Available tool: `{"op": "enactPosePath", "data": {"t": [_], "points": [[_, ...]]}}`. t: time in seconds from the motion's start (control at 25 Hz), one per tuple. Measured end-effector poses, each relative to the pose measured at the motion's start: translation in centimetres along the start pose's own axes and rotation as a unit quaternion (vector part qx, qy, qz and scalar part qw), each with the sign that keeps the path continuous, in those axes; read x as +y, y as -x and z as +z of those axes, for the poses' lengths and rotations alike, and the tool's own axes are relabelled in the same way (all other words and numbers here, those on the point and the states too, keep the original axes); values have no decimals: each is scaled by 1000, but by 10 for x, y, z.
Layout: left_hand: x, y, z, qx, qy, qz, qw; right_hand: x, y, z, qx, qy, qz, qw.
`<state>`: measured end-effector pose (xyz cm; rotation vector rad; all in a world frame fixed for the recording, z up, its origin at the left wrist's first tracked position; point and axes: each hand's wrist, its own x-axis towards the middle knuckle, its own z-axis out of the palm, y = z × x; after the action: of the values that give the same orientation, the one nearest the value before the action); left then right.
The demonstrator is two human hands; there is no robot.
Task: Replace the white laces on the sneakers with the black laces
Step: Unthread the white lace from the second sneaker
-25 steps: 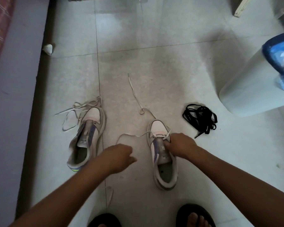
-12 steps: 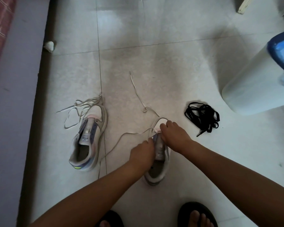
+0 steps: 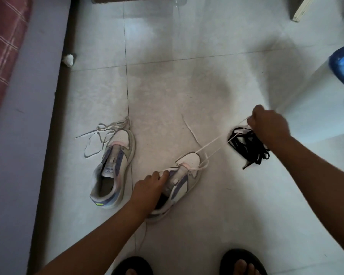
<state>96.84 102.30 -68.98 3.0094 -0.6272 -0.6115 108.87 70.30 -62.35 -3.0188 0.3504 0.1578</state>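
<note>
Right hand point(image 3: 267, 126) raised up and to the right of the right sneaker point(image 3: 184, 171), fingers curled tight round the white lace point(image 3: 211, 147). Two taut strands running from that fist down-left to the front eyelets of the sneaker. One loose end of the same lace trailing across the floor point(image 3: 187, 80) above the toe. Small slack loop beside the toe on its right.

Left hand point(image 3: 149, 185) down on the same sneaker, over its tongue and opening, fingers bent and pressing at the eyelet row. Whether it pinches a strand or only holds the shoe down: cannot tell. Sneaker lying on the tiled floor, toe pointing up and slightly right, heel partly hidden under the left wrist.

Left sneaker point(image 3: 113, 171) resting just beside it, apart from both hands, lace eyelets bare, tongue label showing. Its removed white lace point(image 3: 101, 135) lying in loose loops by the toe, on the far-left side.

Black laces point(image 3: 248, 147) heaped on the floor right of the right sneaker, partly covered by the right wrist, one tip sticking out toward the lower left.

Two feet in black sandals point(image 3: 242, 261) at the bottom edge. White bin with a blue liner point(image 3: 342, 66) at the right edge. Small crumpled white scrap point(image 3: 68, 60) at the floor's left border, beside a grey bed side.
</note>
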Motion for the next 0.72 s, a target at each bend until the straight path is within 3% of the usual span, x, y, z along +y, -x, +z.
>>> {"op": "enactPosePath", "data": {"t": [0.12, 0.2, 0.28, 0.36, 0.44, 0.52, 0.6, 0.72], "points": [[0, 5, 3, 5, -11, -1, 1000, 24, -29, -57, 190, -118, 77, 972], [-1, 3, 7, -27, -3, 0, 1000, 31, -40, -98, 277, -259, 104, 920], [-1, -3, 7, -27, 16, -18, 999, 11, -34, -122, 288, -442, 88, 845], [7, -6, 4, 12, 73, -54, 996, -31, -10, -121, 157, -659, 58, 734], [19, -4, 7, 45, 151, -75, 985, -73, 19, -111, -36, -805, 86, 585], [34, 1, 11, 15, 140, -72, 987, -92, 36, -107, -135, -841, 114, 511], [38, 1, 20, -10, 69, -75, 995, -95, 37, -122, -145, -846, 106, 501], [37, -5, 21, 1, 40, -64, 997, -92, 26, -168, -85, -838, 51, 536]]}}
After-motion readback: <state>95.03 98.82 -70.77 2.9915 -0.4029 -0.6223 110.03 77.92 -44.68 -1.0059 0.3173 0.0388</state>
